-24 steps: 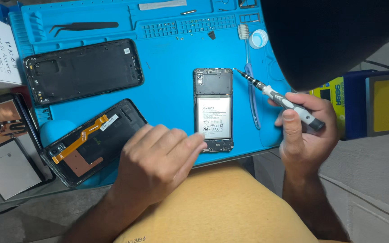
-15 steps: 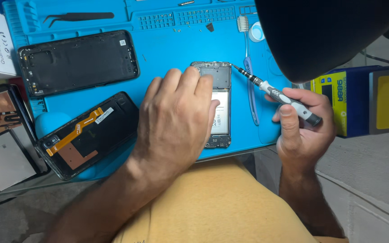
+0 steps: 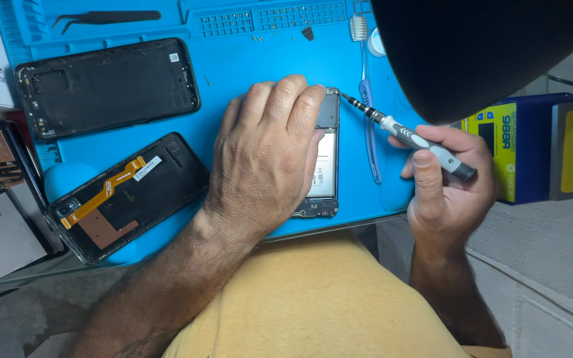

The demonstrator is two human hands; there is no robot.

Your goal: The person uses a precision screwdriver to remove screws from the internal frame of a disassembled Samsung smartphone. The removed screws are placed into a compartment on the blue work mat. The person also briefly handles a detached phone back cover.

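While the left hand (image 3: 266,149) lies flat on the open phone (image 3: 323,159), the right hand (image 3: 442,185) grips a small screwdriver (image 3: 409,138).

The phone rests on the blue mat (image 3: 233,59) on the surface, just in front of the person. The screwdriver tip sits at the phone's top right corner, so this looks like the screw step. The next move likely needs a steady tip and a still phone. The mat's top tray slots hold black tweezers (image 3: 104,18) and a few tiny bits, maybe screws. A black back cover (image 3: 107,86) and another open phone (image 3: 127,195) lie to the left.
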